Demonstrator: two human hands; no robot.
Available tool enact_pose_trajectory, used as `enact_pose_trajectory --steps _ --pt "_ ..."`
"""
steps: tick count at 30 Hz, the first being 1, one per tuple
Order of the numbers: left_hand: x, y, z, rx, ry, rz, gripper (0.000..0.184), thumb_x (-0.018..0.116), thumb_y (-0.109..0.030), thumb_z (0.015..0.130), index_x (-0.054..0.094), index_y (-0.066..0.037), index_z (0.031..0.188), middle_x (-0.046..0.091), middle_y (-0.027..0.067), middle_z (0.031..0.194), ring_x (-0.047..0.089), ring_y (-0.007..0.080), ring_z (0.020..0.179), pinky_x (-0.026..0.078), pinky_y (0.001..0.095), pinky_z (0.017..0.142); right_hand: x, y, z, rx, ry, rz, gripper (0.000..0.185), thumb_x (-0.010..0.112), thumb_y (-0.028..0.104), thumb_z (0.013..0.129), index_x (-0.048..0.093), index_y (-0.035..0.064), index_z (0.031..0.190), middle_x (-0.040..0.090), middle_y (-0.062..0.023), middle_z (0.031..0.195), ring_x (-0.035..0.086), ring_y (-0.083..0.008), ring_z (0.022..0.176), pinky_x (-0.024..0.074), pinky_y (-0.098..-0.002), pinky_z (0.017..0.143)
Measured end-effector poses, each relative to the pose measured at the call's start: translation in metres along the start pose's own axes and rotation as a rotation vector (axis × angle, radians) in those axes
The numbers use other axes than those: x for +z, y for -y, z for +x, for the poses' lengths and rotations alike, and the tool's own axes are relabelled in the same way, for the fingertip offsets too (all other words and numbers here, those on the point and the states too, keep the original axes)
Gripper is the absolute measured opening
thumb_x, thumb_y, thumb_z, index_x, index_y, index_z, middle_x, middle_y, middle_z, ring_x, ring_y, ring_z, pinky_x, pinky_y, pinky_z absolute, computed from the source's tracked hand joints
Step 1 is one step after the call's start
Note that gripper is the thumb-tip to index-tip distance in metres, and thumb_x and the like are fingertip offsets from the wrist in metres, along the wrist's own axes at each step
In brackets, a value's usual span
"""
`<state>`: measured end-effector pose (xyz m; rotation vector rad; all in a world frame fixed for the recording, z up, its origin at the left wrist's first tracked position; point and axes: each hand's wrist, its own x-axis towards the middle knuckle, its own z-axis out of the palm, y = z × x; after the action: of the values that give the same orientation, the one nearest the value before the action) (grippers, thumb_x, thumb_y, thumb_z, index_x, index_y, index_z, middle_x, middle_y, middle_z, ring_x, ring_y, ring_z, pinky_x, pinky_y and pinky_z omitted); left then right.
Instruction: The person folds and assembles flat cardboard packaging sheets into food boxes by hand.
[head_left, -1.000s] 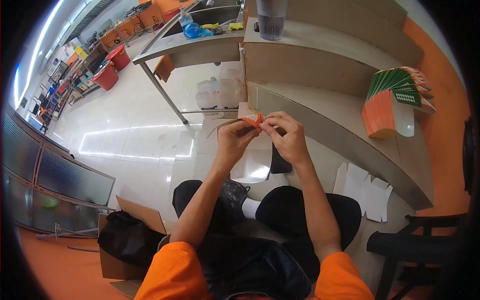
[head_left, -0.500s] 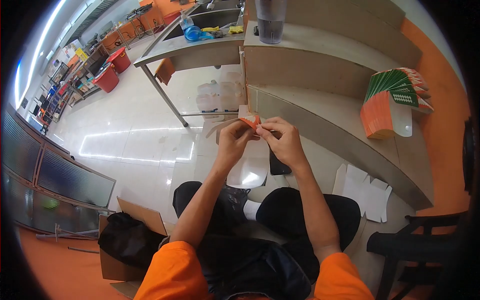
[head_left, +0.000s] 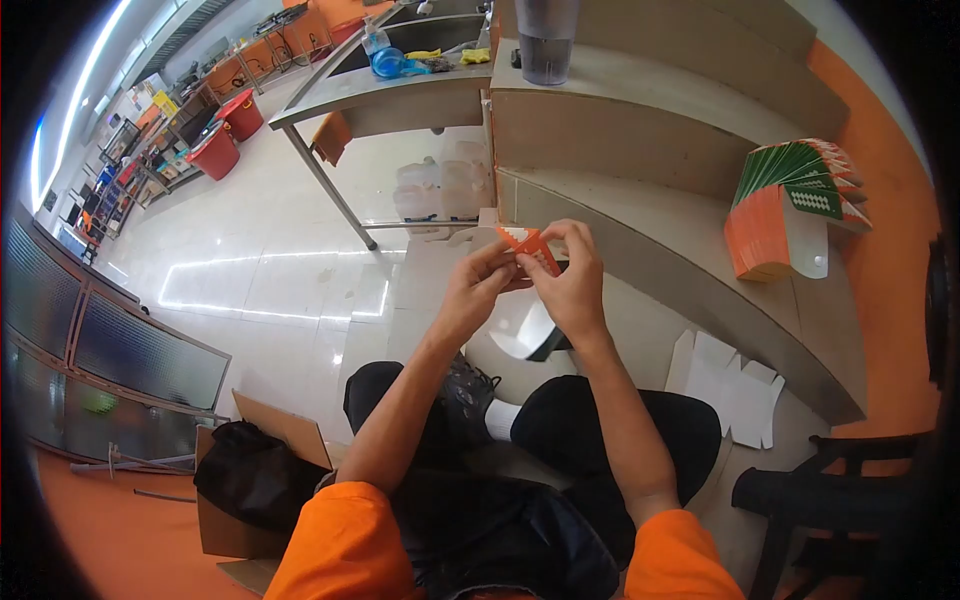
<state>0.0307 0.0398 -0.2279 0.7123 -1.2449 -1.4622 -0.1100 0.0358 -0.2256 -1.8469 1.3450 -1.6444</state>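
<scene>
A printed paper carton (head_left: 520, 326) is between my two hands, its orange-and-white patterned end up at my fingertips. Its white panel with a dark green edge hangs below them. My left hand (head_left: 470, 290) pinches the carton's left side. On the other side, my right hand (head_left: 574, 287) grips the patterned end, thumb in front and fingers curled behind. Fingers hide part of the folds. On the lower step at right stands a nested stack of orange and green cartons (head_left: 762, 232). Flat white carton blanks (head_left: 722, 388) lie on the floor by my right knee.
Tiled steps (head_left: 640, 215) rise ahead to the right, bearing a clear plastic cup (head_left: 546, 45). A steel sink table (head_left: 390, 90) stands ahead, with plastic jugs (head_left: 440, 188) below. Beside me are a cardboard box (head_left: 225, 520) at left and a black chair (head_left: 820, 490) at right.
The carton has turned: more of its orange patterned end shows, and its white panel now hangs tilted with a green edge visible. My right hand has rolled around the end.
</scene>
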Motion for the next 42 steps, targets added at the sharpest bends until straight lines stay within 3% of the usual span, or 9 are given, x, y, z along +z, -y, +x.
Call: enact_pose_trajectory --steps 2,5,9,12,16,20,24,31,42 --pt "-0.005 0.003 0.001 -0.016 0.004 0.007 0.031 0.049 0.004 0.086 0.055 0.004 0.117 0.063 0.0139 0.106 0.062 0.0202 0.097 0.050 0.0318 0.088 -0.003 0.005 0.001 0.167 0.088 0.192 0.041 0.071 0.008 0.072 0.047 0.0005 0.104 0.061 -0.0139 0.089 0.063 -0.0273 0.080 0.0507 -0.0347 0.069" --pt "-0.019 -0.001 0.001 0.244 -0.085 0.697 0.030 0.051 0.005 0.085 0.059 0.001 0.113 0.065 0.0122 0.100 0.063 0.0173 0.092 0.051 0.0288 0.081 -0.005 -0.010 0.005 0.161 0.023 0.154 0.035 0.068 0.009 0.075 0.049 0.0007 0.104 0.062 -0.0153 0.091 0.064 -0.0272 0.084 0.0513 -0.0337 0.070" --pt "-0.032 -0.026 0.000 0.405 -0.510 0.977 0.024 0.059 0.000 0.082 0.060 0.000 0.106 0.064 0.0068 0.092 0.063 0.0128 0.081 0.050 0.0252 0.065 -0.022 -0.011 0.011 0.335 0.082 0.250 0.035 0.066 0.008 0.077 0.052 0.0013 0.108 0.063 -0.0118 0.088 0.063 -0.0175 0.078 0.0512 -0.0296 0.068" --pt "-0.048 -0.018 0.004 0.082 -0.199 0.627 0.028 0.062 -0.003 0.081 0.057 0.002 0.108 0.061 0.0060 0.094 0.061 0.0137 0.080 0.049 0.0254 0.063 -0.023 -0.015 0.014 0.376 0.117 0.406 0.036 0.066 0.009 0.078 0.052 0.0000 0.110 0.062 -0.0109 0.091 0.061 -0.0150 0.082 0.0507 -0.0277 0.067" --pt "-0.043 -0.005 0.005 0.051 -0.160 0.560 0.028 0.063 -0.003 0.080 0.054 0.004 0.106 0.059 0.0067 0.093 0.061 0.0136 0.079 0.049 0.0258 0.062 -0.018 -0.021 0.012 0.375 0.161 0.279 0.037 0.067 0.009 0.077 0.054 -0.0008 0.111 0.061 -0.0113 0.093 0.061 -0.0172 0.085 0.0501 -0.0282 0.072" --pt "-0.044 0.006 0.011 0.075 -0.251 0.655 0.021 0.059 0.001 0.074 0.055 0.005 0.094 0.061 0.0072 0.088 0.063 0.0148 0.071 0.049 0.0246 0.055 -0.017 -0.021 0.008 0.189 0.065 -0.155 0.036 0.066 0.010 0.076 0.056 -0.0014 0.109 0.057 -0.0153 0.092 0.059 -0.0288 0.082 0.0474 -0.0382 0.076" --pt "-0.032 0.003 0.009 0.241 -0.333 0.835 0.014 0.060 0.002 0.072 0.057 0.003 0.086 0.063 0.0115 0.083 0.065 0.0193 0.071 0.050 0.0278 0.054 -0.014 -0.008 0.008 -0.237 -0.304 -0.530 0.027 0.069 0.019 0.078 0.059 -0.0015 0.094 0.058 -0.0149 0.084 0.059 -0.0269 0.077 0.0474 -0.0368 0.070" --pt "-0.015 0.011 0.001 0.436 -0.092 1.033 0.012 0.059 0.004 0.072 0.053 0.000 0.082 0.062 0.0078 0.094 0.062 0.0189 0.083 0.049 0.0265 0.061 -0.004 -0.003 -0.001 0.489 0.131 0.309 0.030 0.058 0.024 0.089 0.061 -0.0044 0.079 0.064 -0.0121 0.069 0.063 -0.0151 0.060 0.0481 -0.0289 0.055" --pt "-0.015 0.011 0.004 0.065 -0.044 0.357 0.012 0.064 0.000 0.081 0.053 0.002 0.084 0.058 0.0094 0.104 0.059 0.0137 0.091 0.054 0.0262 0.071 -0.003 -0.018 -0.003 0.180 0.226 0.042 0.016 0.060 0.009 0.084 0.062 -0.0054 0.080 0.065 -0.0125 0.069 0.065 -0.0155 0.063 0.0480 -0.0284 0.058"
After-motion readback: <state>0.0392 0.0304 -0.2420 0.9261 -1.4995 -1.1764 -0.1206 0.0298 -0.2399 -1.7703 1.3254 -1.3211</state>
